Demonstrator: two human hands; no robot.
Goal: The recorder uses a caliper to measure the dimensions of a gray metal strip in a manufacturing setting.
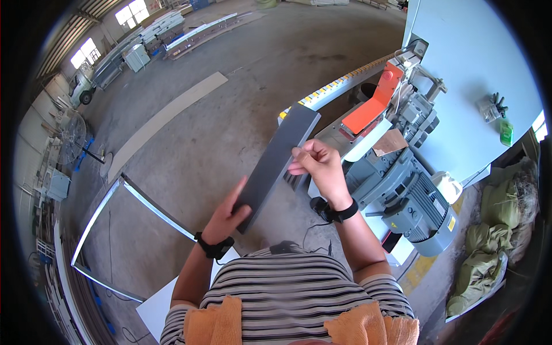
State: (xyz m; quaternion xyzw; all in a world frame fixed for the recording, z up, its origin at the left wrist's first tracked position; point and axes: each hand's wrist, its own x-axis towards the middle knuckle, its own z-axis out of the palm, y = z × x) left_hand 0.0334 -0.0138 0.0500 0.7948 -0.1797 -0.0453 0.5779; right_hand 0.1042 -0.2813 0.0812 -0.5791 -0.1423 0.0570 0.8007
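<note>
A long dark grey board (pixel 277 164) is held tilted in front of me, its far end up near the machine's edge. My left hand (pixel 222 220) is closed around its near end, thumb on the broad face. Farther up, my right hand (pixel 323 169) grips the board's right edge with thumb and bent fingers. Both wrists wear black straps with small devices. To the right stands a machine with an orange guard (pixel 363 117), a yellow-marked track (pixel 329 88) and a large grey electric motor (pixel 422 215). The board's underside is hidden.
A white-edged metal frame (pixel 154 201) stands to my left, near a white panel (pixel 164 307). Behind it are a floor fan (pixel 73 129) and a flat strip (pixel 172 118) on the concrete. Stuffed sacks (pixel 489 247) lie at the right. A light blue cabinet (pixel 460 75) borders the machine.
</note>
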